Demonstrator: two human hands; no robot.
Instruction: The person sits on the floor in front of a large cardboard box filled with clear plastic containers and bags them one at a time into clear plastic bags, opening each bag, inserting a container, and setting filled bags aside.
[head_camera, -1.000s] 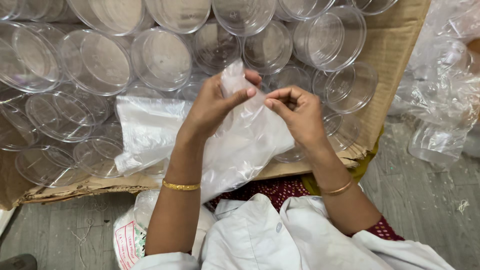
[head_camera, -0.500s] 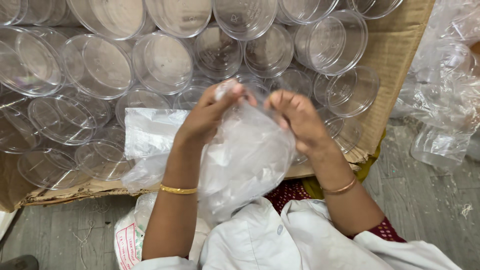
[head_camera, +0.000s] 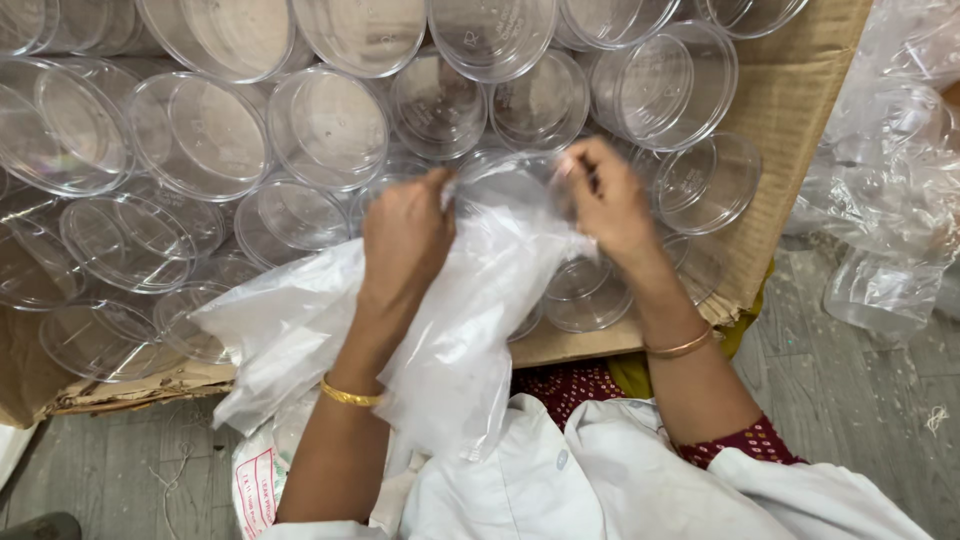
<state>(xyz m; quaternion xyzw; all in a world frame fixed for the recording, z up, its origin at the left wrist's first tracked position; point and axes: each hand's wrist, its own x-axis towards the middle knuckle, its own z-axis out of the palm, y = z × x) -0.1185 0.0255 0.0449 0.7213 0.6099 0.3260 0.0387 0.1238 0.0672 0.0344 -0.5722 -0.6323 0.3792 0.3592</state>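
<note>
Above the cardboard tray (head_camera: 800, 130) of clear plastic containers (head_camera: 200, 140), left hand (head_camera: 405, 235) and right hand (head_camera: 610, 205) each pinch the clear plastic bag (head_camera: 470, 330), spreading its mouth apart; nothing visible inside it yet, containers remain unbagged.

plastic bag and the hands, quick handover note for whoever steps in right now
Left hand: pinching one side of the clear plastic bag at its mouth.
Right hand: pinching the other side, mouth pulled apart.
Bag hangs toward the lap, over the cardboard box of clear round containers.
Done: bag mouth opened.
Left: nothing visible inside the bag yet; containers lie in the box.
</note>
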